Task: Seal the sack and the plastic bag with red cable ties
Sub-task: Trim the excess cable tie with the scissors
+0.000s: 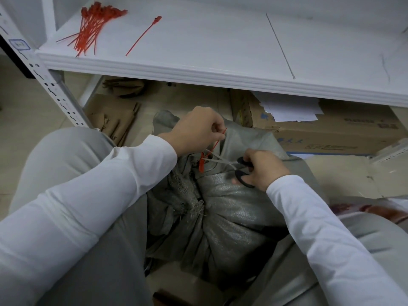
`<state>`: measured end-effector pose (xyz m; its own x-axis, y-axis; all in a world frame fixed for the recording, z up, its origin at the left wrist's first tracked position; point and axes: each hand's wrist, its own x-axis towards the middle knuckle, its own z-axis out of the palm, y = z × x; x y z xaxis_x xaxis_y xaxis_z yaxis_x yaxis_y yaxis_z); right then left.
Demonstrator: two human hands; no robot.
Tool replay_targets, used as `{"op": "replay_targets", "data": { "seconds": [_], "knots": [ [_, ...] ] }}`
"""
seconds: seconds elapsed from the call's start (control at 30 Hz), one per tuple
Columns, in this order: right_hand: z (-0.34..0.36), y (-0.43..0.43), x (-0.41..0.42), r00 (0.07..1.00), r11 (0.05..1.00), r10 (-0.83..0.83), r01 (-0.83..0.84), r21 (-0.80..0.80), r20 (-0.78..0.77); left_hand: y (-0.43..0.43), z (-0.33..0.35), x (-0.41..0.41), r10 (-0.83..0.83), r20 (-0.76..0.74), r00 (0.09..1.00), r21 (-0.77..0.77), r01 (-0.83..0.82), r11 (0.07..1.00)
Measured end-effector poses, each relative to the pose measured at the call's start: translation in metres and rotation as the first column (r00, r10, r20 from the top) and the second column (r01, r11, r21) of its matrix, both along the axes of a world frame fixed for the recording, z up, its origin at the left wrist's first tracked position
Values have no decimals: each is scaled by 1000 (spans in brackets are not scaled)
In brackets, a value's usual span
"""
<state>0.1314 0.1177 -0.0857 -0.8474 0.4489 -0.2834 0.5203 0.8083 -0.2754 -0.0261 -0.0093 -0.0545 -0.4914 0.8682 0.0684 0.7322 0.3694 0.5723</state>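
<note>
From the head camera, the sack (231, 206) sits on the floor between my knees, below the front edge of the white shelf (220, 51). Its grey woven mouth is gathered into a neck with a red cable tie (202, 162) cinched round it. The cloth looks soft and slack, and it would slump rather than stand, so I judge the bunched neck the only firm place to hold. The tie is light, springy plastic, stiff enough to stand out straight when pulled and slick enough to slip from a loose pinch. My left hand (196, 127) pinches the tie's free tail between thumb and forefinger and draws it up and away from the lock, with the other fingers curled in. My right hand (262, 168) has its fingers through the black loops of the scissors (240, 171). The blades are parted a little and set across the tail just beside the lock head (whether steel touches plastic yet, I cannot tell). Cutting too near risks nicking the lock or the weave. On the shelf lie a bundle of spare ties (90, 29) and, well apart from it, one loose tie (143, 35).
</note>
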Motion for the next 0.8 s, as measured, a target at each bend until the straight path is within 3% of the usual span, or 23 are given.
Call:
{"op": "replay_targets", "data": {
  "seconds": [0.17, 0.53, 0.8],
  "knots": [
    [-9, -11, -9, 993, 1000, 4, -3, 3, -118, 0, 4, 1, -15, 13, 1000, 58, 15, 998],
    [-25, -29, -17, 999, 996, 41, -42, 75, 21, -2, 6, 1, 9, 4, 1000, 147, -9, 989],
    [-22, -32, -16, 1000, 977, -19, 23, -211, 22, 0, 5, -3, 32, 31, 999, 150, -36, 988]
  ]
}}
